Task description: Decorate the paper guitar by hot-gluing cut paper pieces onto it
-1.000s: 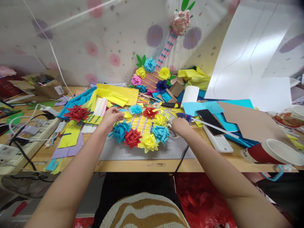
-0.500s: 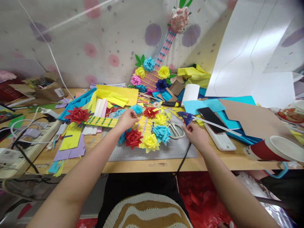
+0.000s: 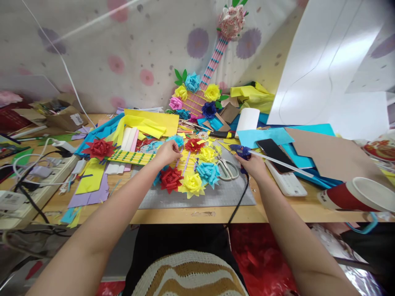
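Observation:
A yellow paper guitar [image 3: 132,157] lies on the grey mat [image 3: 230,198], its body ringed with red, yellow and blue paper flowers and a red flower [image 3: 99,148] at its neck's far end. My left hand [image 3: 168,154] is over the body where the neck joins, fingers pinched together; whatever they hold is too small to make out. My right hand [image 3: 253,163] is closed on a blue glue gun [image 3: 240,151], which has a long white glue stick out of its back. Scissors [image 3: 227,168] lie between the gun and the flowers.
A pink paper guitar [image 3: 212,65] leans on the wall behind. Right of my right hand are a phone [image 3: 274,154], a white power bank [image 3: 286,179], cardboard [image 3: 336,156] and a red cup [image 3: 342,194]. A power strip [image 3: 40,195] and cables lie left; a black cord [image 3: 239,205] crosses the front edge.
My right hand has closed around the glue gun and shifted slightly up, and the gun's cord has swung outward. My left hand has barely moved.

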### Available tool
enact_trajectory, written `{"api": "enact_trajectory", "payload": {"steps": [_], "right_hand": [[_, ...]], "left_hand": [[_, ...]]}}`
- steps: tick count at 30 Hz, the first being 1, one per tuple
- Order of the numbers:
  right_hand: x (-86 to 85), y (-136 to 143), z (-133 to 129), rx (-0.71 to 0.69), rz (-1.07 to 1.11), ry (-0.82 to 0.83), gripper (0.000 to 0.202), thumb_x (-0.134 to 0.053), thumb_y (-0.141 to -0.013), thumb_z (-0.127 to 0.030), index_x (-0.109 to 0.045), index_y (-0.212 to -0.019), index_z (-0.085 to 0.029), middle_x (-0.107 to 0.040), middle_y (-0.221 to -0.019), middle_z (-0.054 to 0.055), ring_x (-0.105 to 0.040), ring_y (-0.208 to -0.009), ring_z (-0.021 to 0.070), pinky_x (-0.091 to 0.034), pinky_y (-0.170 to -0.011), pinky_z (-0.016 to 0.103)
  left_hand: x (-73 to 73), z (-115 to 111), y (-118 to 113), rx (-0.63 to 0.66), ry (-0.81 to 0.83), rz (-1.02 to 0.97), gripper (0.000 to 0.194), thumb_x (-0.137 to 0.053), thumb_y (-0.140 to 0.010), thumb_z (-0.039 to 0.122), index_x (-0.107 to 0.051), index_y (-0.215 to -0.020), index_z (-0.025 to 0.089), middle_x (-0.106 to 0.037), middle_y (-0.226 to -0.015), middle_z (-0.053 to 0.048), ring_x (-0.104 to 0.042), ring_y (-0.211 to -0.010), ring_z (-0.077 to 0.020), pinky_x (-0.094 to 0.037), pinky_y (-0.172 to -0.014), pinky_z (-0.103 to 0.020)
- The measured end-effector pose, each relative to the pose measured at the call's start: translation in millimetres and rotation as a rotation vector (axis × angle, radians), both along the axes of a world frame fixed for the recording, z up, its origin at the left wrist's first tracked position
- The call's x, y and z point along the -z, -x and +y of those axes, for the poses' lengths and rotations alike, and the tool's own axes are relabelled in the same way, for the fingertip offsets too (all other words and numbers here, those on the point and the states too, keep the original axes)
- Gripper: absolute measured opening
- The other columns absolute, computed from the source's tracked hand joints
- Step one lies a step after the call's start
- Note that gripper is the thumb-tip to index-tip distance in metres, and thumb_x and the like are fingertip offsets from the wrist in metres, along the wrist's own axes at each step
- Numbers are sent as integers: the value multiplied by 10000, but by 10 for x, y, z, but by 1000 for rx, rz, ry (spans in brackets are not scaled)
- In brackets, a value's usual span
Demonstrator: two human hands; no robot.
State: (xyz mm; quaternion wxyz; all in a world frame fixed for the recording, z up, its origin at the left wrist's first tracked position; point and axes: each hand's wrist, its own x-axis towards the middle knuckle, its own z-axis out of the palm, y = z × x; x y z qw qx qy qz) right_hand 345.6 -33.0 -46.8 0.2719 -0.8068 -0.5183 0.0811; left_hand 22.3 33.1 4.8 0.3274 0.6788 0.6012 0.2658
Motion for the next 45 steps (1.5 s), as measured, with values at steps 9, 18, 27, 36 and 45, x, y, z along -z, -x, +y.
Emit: {"api": "enact_trajectory", "payload": {"steps": [9,18,27,36,45], "right_hand": [[-19,129,30,41,-37,139,498,-571,-769,-464,-630,-1090,-88,-648,-1043,183,-604,-983,293,-456,-809,360],[-139,145,-140,-23,-307,242,532,-529,-813,-468,-571,-1092,-18,-617,-1076,240,-541,-1078,326,-397,-882,382],[-691,762,-291,-314,-227,161,196,-523,-832,-368,-623,-820,-200,-652,-893,47,-583,-810,182,-373,-658,272],[-838,1443,209,-719,-372,268,219,-564,-807,-334,-702,-903,-194,-677,-1021,65,-601,-920,202,-384,-654,257],[-862,1524,218,-763,-520,209,244,-504,-781,-178,-724,-886,-178,-702,-974,85,-623,-892,208,-367,-599,251]], "left_hand": [[-40,-34,-10,73,-12,143,272,-711,-610,173,-444,-656,200,-630,-660,32,-596,-641,-134,-389,-565,-234],[-100,-61,-27,62,4,224,273,-705,-617,170,-439,-665,205,-647,-696,29,-597,-678,-143,-371,-589,-247],[-99,-73,-17,46,11,217,268,-708,-618,181,-447,-679,206,-638,-700,34,-585,-671,-138,-350,-574,-247],[-78,-58,-11,48,9,192,287,-720,-608,197,-441,-676,210,-639,-688,27,-587,-658,-143,-372,-567,-250],[-127,-65,-5,50,-14,204,272,-715,-598,173,-449,-648,203,-624,-664,26,-562,-631,-134,-360,-554,-247]]}}
